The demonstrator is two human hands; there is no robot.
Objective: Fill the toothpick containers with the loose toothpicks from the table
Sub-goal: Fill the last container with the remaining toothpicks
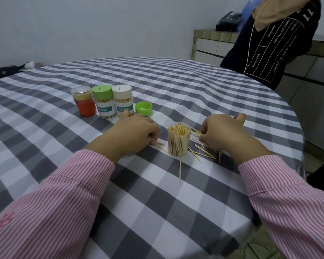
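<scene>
Pink-striped sleeves reach in from the bottom edge. At centre frame, the left hand curls, fingertips pinching toothpicks on the cloth; the right hand closes around loose toothpicks just beside the open, nearly full container.

Table covered by grey-and-white checked cloth. Second person in black printed T-shirt seen at far right edge. Tiled counter behind; dark object on it, possibly a bag.
</scene>
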